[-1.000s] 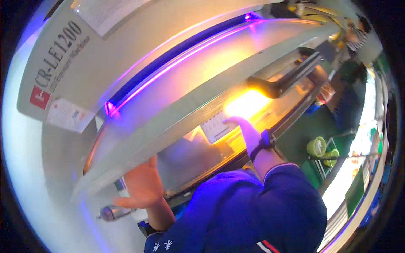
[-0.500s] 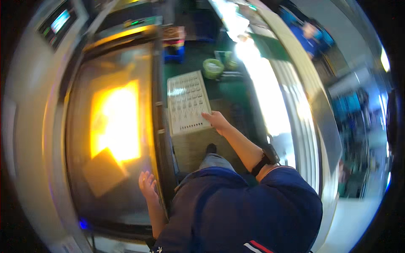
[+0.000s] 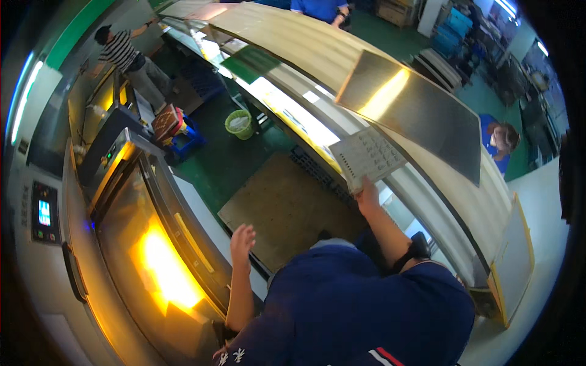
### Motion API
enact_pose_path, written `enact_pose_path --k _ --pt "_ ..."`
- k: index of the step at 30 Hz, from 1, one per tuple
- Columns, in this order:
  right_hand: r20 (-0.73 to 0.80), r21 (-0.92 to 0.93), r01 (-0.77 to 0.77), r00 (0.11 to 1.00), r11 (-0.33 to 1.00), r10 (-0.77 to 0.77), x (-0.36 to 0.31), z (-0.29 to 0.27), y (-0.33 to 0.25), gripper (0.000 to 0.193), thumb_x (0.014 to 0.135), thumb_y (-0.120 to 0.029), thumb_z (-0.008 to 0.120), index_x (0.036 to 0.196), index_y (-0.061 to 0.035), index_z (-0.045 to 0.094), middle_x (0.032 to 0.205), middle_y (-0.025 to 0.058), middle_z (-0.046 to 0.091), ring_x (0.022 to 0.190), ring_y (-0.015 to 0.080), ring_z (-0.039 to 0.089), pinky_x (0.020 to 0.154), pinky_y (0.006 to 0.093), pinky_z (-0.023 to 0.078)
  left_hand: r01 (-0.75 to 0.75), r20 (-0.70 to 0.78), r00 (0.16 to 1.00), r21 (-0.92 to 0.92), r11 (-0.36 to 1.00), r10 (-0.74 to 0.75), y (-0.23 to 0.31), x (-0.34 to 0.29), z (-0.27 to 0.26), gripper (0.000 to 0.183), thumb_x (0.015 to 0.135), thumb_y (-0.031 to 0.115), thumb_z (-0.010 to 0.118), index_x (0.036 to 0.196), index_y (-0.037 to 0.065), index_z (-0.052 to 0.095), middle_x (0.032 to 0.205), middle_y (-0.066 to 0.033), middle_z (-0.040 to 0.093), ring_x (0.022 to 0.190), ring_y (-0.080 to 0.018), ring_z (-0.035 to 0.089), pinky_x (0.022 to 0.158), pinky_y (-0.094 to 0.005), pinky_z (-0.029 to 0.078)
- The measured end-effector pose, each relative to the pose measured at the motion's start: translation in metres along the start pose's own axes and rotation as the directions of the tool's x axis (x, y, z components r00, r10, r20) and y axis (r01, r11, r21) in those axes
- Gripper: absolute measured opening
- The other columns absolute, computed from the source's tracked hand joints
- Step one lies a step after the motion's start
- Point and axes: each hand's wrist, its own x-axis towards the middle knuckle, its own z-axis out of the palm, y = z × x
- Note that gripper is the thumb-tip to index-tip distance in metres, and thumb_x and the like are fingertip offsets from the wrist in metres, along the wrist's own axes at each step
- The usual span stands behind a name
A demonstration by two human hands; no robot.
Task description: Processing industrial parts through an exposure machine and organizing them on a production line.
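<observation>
The machine (image 3: 116,250) stands left, the table (image 3: 293,33) right; between them, beyond the mat (image 3: 284,210), 1 basket (image 3: 239,126) sits on the floor (image 3: 204,183). Beyond the right hand's (image 3: 367,198) sheet (image 3: 369,152), 1 panel (image 3: 421,125) rests on the table.

Pale patterned panel (image 3: 369,155) in the right hand (image 3: 367,198), left hand (image 3: 242,242) near the yellow-lit machine bed (image 3: 162,262)

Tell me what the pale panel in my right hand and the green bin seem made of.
Pale panel: likely stiff plastic or coated board, fairly matte; it looks flat though held by one edge.
Green bin: probably plastic, given its even, bright colour and moulded-looking rim; finish unclear.
</observation>
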Motion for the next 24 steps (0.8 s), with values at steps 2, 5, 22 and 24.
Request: enact_pose_path --k 2,5,22,24 --pt "0.109 0.162 0.021 0.993 0.987 -0.039 0.001 -0.018 -0.013 0.037 0.095 -0.036 0.062 0.116 -0.0066 0.053 0.099 0.0100 0.064 0.078 0.0192 0.064 0.063 0.0321 0.052 -0.066 0.131 0.990 0.052 0.996 0.058 0.025 0.024 0.058 0.045 0.099 0.035 0.054 0.133 0.006 0.050 0.120 -0.0088 0.064 0.104 -0.0183 0.063 0.084 -0.0300 0.049" --pt "0.349 -0.189 -0.110 0.921 0.976 0.171 -0.012 -0.034 -0.001 0.044 0.090 -0.048 0.064 0.108 -0.0082 0.060 0.084 0.0047 0.066 0.053 0.0080 0.051 0.045 0.0219 0.039 -0.023 0.304 0.953 0.081 0.996 -0.003 0.070 0.055 0.150 0.047 0.098 0.038 0.053 0.133 0.006 0.051 0.118 -0.0099 0.065 0.103 -0.0195 0.063 0.084 -0.0314 0.050" --pt "0.504 -0.688 0.154 0.804 0.709 0.314 -0.074 -0.022 -0.022 0.036 0.097 -0.033 0.054 0.117 -0.0045 0.065 0.083 -0.0013 0.066 0.067 0.0045 0.050 0.058 0.0217 0.040 -0.146 0.599 0.795 0.036 0.989 0.096 0.152 0.128 0.340 0.020 0.088 0.018 0.064 0.072 0.006 0.060 0.069 -0.0052 0.062 0.064 -0.0131 0.055 0.064 -0.0264 0.046" --pt "0.502 -0.663 0.175 0.825 0.728 0.260 -0.079 -0.026 -0.021 0.038 0.098 -0.033 0.054 0.118 -0.0027 0.065 0.087 0.0035 0.070 0.080 0.0114 0.061 0.072 0.0286 0.048 -0.098 0.728 0.683 0.179 0.979 -0.064 0.163 0.091 0.295 0.019 0.083 0.018 0.068 0.071 0.006 0.061 0.069 -0.0052 0.063 0.064 -0.0125 0.057 0.063 -0.0251 0.045"
